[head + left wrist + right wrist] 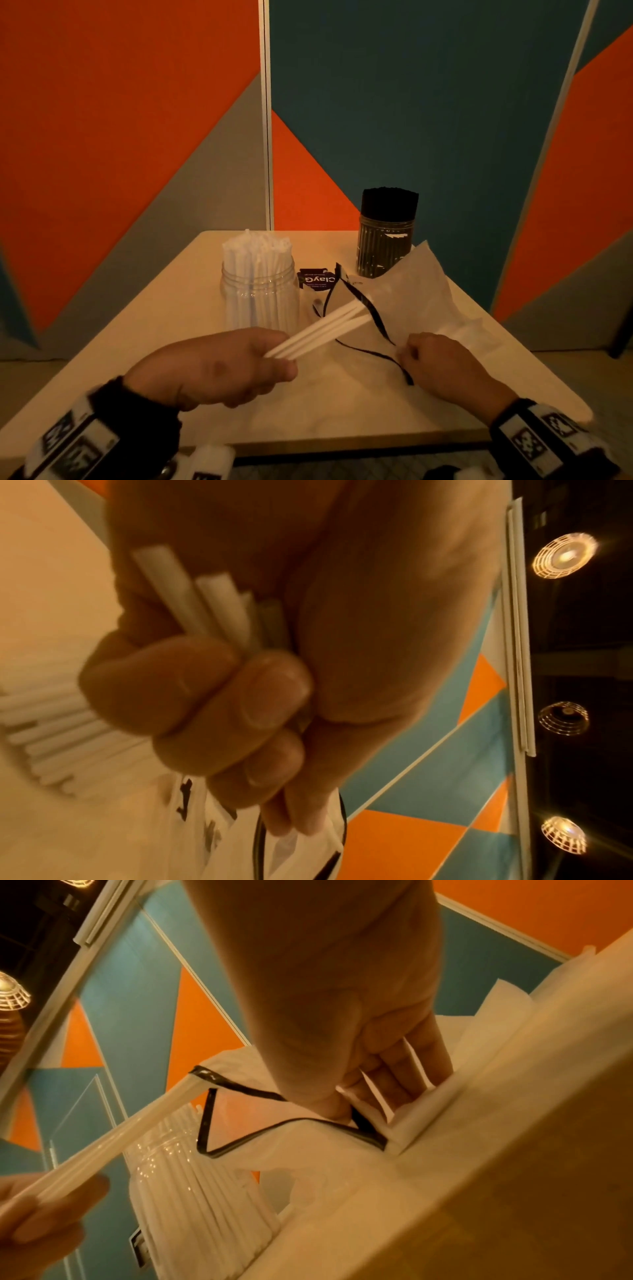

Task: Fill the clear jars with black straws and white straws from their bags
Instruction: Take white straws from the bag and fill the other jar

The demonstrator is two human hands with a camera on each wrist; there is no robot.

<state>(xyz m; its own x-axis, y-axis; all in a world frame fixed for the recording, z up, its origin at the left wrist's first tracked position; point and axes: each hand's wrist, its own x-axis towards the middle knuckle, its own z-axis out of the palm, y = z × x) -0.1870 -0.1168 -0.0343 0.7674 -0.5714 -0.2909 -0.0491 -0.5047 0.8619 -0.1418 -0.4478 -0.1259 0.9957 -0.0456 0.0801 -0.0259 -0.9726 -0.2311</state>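
My left hand grips a small bunch of white straws, their far ends still at the mouth of the white straw bag. The left wrist view shows my fingers curled round the straws' near ends. My right hand pinches the bag's black-edged rim and holds it down on the table. A clear jar packed with white straws stands just beyond my left hand. Farther back on the right, a second clear jar holds black straws.
The small beige table ends close to my wrists and near the jar of black straws. A dark label card lies between the jars. Orange, teal and grey wall panels rise right behind the table.
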